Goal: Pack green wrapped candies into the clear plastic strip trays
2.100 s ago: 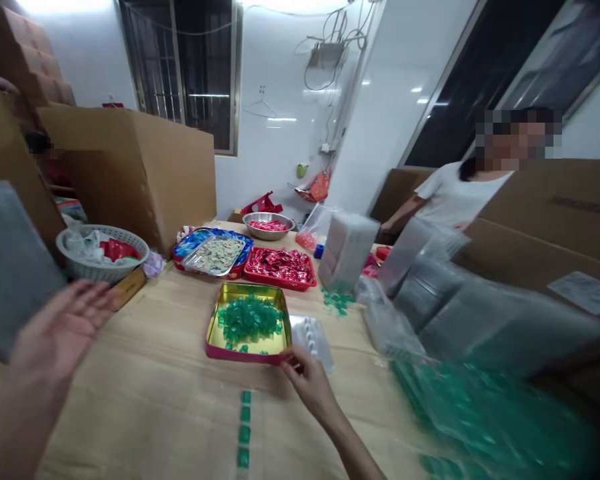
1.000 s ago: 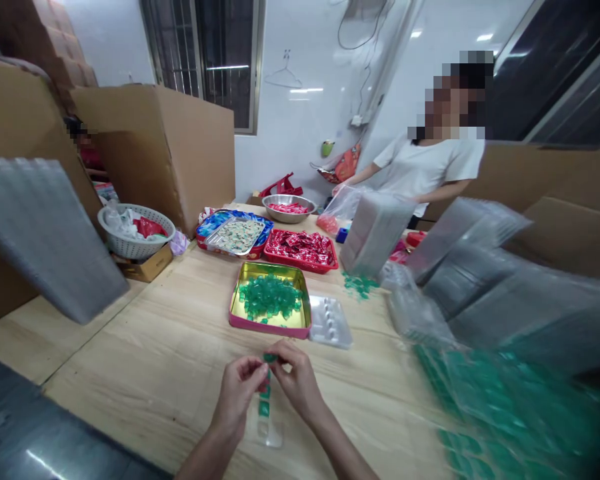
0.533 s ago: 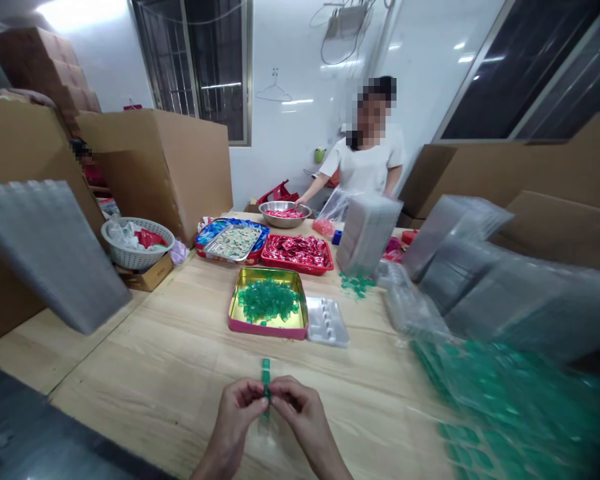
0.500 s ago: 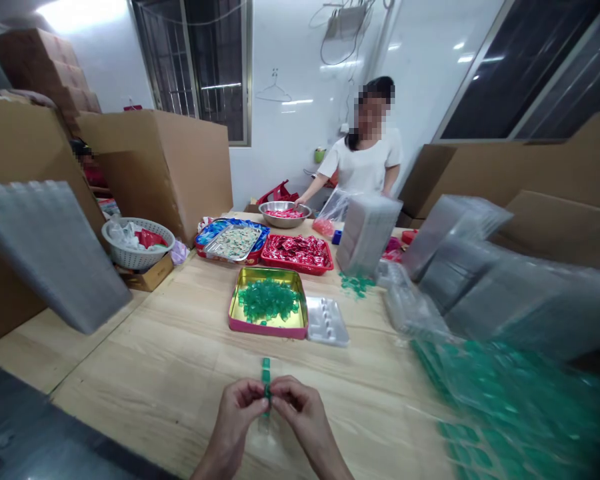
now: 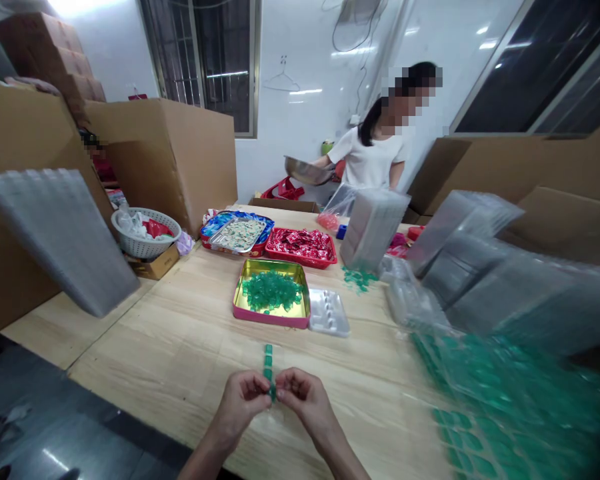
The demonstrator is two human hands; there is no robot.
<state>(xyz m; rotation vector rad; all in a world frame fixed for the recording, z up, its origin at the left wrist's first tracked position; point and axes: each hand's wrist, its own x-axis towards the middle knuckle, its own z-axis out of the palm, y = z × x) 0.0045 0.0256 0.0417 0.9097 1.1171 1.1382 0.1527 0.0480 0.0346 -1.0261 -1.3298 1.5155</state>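
A narrow transparent strip with small green squares [image 5: 269, 358] in a row stands out just beyond my fingertips, low over the wooden table. My left hand [image 5: 243, 402] pinches a green piece at the strip's near side between thumb and fingers. From the other side my right hand [image 5: 303, 400] has thumb and fingertips closed at the same piece; the fingers partly hide it. Ahead of my hands sits a square tin [image 5: 271, 319] with a gold inside and pink outer wall, holding a heap of loose green pieces [image 5: 271, 291]. Touching its right side is a transparent moulded tray [image 5: 329, 313].
Green-filled sheets [image 5: 510, 393] cover the right side, below transparent tray stacks [image 5: 525, 287]. Behind the tin are a red tray of red packets [image 5: 301, 246] and a tray of pale pieces [image 5: 243, 234]. Across the table, a person [image 5: 375, 160] holds a metal bowl [image 5: 309, 171].
The person opposite has lifted the metal bowl off the table, tilted it and turned away. My hands stay at the strip, with more green squares showing beyond my fingers. The view has shifted slightly.
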